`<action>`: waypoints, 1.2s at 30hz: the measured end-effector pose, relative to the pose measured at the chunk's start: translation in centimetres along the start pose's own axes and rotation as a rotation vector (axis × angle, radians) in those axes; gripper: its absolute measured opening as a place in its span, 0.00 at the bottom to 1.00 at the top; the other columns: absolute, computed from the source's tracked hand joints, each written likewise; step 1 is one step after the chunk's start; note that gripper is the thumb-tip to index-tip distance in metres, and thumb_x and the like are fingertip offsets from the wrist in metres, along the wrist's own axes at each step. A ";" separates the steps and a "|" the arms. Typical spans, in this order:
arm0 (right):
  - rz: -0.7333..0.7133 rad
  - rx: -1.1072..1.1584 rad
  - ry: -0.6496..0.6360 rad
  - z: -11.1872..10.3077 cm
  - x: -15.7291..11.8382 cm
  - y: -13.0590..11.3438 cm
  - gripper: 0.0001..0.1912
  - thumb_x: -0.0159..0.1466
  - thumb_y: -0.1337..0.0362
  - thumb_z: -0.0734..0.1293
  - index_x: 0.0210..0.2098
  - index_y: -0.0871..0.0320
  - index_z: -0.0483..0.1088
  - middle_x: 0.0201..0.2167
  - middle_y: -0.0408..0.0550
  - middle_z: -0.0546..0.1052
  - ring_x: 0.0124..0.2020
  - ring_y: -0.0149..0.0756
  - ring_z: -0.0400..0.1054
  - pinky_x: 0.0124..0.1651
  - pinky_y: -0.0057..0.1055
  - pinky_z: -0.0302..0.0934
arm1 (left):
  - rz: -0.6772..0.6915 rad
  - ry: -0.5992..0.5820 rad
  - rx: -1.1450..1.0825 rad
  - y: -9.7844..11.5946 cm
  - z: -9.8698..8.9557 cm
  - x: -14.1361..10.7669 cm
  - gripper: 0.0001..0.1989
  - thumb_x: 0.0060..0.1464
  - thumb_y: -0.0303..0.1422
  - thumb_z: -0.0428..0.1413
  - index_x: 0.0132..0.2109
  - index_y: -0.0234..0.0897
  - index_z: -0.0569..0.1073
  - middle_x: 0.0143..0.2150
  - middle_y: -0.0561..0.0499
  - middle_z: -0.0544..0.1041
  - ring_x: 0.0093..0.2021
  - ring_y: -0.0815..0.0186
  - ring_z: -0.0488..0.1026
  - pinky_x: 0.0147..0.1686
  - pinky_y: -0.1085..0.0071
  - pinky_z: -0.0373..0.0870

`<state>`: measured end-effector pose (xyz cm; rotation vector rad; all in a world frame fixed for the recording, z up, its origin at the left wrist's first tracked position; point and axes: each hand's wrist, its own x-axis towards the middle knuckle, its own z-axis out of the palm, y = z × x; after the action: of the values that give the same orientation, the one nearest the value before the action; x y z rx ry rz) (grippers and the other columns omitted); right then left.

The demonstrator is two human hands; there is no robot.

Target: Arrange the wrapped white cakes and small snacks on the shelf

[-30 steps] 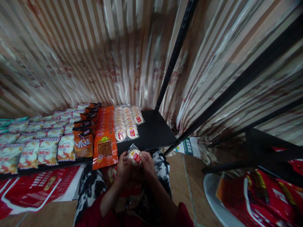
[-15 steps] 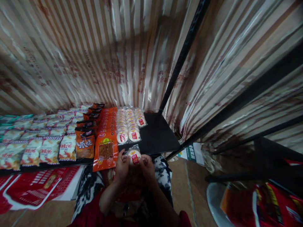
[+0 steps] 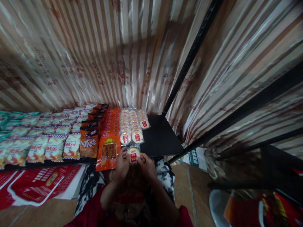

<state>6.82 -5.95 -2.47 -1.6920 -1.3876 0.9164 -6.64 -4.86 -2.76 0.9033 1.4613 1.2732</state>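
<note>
One wrapped packet (image 3: 133, 155): Round and white behind its film, it sits in our grasp at the near edge of the black shelf (image 3: 163, 138); whether it rests there, we cannot tell.
Left hand (image 3: 122, 165): We pinch the packet's left side, fingers drawn in narrow.
Right hand (image 3: 147, 166): We hold the right side the same way, fingertips and thumb close together.
Clear film (image 3: 133, 147): Thin and glossy, likely slick, apt to slide or crinkle under our fingers.
White disc (image 3: 129, 152): By our judgement light and stiff, perhaps brittle, so a hard squeeze across the middle could crack it.
Best hold: We favour a gentle pinch at the left and right rims, leaving the red label (image 3: 133, 159) showing.
Matching packets (image 3: 137, 136): Rows lie just beyond, on the far side, with an orange pouch (image 3: 109, 138) to their left.
</note>
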 end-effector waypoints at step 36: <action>-0.027 0.254 -0.017 5.4 6.1 -1.6 0.10 0.54 0.54 0.62 0.26 0.55 0.64 0.20 0.40 0.73 0.21 0.32 0.68 0.26 0.28 0.64 | 0.161 -0.101 0.536 1.0 -0.8 0.4 0.22 0.48 0.20 0.46 0.49 0.30 0.73 0.60 0.42 0.65 0.60 0.60 0.61 0.60 0.64 0.56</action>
<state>2.25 0.85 -3.93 -1.4742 -1.2435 1.0468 -7.53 -4.49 -1.90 1.4390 1.7075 0.9377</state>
